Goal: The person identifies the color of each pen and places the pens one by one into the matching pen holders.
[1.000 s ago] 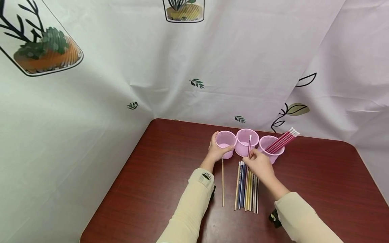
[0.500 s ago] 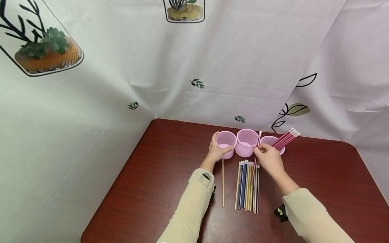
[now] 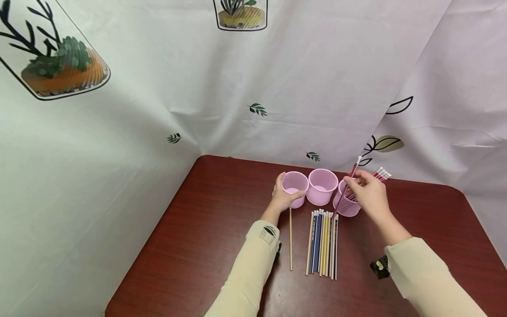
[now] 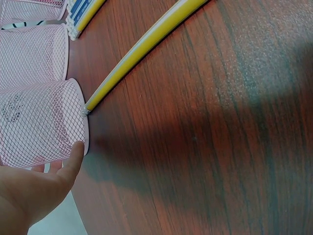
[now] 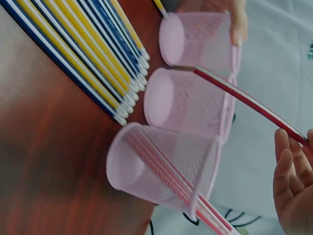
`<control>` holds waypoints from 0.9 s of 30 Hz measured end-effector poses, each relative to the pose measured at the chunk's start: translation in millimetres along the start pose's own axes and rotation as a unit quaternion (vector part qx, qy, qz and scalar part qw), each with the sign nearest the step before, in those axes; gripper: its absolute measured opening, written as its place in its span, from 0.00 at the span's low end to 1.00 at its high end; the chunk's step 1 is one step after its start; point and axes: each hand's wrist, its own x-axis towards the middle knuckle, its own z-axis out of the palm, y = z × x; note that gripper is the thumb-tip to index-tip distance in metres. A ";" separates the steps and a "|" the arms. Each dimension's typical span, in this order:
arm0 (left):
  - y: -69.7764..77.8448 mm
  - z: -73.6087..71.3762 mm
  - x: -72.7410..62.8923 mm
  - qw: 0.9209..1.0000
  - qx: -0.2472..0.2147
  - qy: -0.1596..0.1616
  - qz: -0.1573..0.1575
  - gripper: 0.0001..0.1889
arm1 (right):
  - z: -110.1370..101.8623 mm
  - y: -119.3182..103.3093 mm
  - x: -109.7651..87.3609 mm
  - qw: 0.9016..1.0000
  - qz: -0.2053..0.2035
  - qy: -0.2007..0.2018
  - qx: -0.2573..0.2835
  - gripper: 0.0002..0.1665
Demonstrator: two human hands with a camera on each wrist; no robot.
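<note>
My left hand [image 3: 282, 197] grips the left pink mesh cup [image 3: 298, 203], its thumb across the front. My right hand [image 3: 371, 193] pinches a red pencil [image 5: 244, 100] near its white eraser end. The pencil tilts, eraser up, in front of the right pink mesh cup [image 3: 347, 209]. In the right wrist view, its lower end is outside the cups. Several red pencils [image 5: 164, 169] lean inside the right cup, erasers above the rim. Between these cups stands the middle pink mesh cup [image 3: 319, 199], with nothing visible inside. Nothing shows in the left cup either.
Blue, yellow and dark-striped pencils [image 3: 322, 244] lie in a row on the dark red table [image 3: 222, 229], erasers toward the cups. A single yellow pencil [image 4: 132, 56] lies apart, its eraser by the left cup. A white patterned cloth [image 3: 222, 88] hangs behind.
My right hand has lifted the red pencil from the row and carried it right and up to the right cup. My left hand has stayed on the left cup.
</note>
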 end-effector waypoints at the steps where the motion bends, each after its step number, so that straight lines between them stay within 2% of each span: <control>1: 0.2 -0.1 -0.2 1.000 0.000 0.000 0.000 0.50 | -3.5 -0.4 2.0 1.000 0.003 0.004 0.005 0.16; 8: 1.2 -0.5 -1.1 1.000 0.000 0.001 0.001 0.50 | -28.6 -0.2 16.4 0.999 0.018 0.032 0.014 0.18; 13: 1.2 -0.5 -1.0 1.000 0.000 -0.001 -0.004 0.50 | -42.1 7.2 23.4 0.994 0.064 0.043 0.071 0.22; 15: 0.5 -0.4 -0.6 1.000 0.001 -0.001 -0.003 0.50 | -45.5 12.3 24.7 0.990 0.084 0.044 0.107 0.20; 20: 0.4 -0.3 -0.9 1.000 0.002 0.001 -0.002 0.50 | -50.1 27.9 24.4 0.975 0.117 0.051 0.182 0.05; 22: 0.8 -0.3 -1.1 1.000 0.001 0.002 -0.001 0.50 | -51.1 34.5 23.3 0.971 0.125 0.055 0.197 0.04; 27: 1.1 -0.1 -1.4 1.000 0.000 0.000 -0.001 0.50 | -50.7 51.6 18.7 0.973 0.143 0.048 0.177 0.03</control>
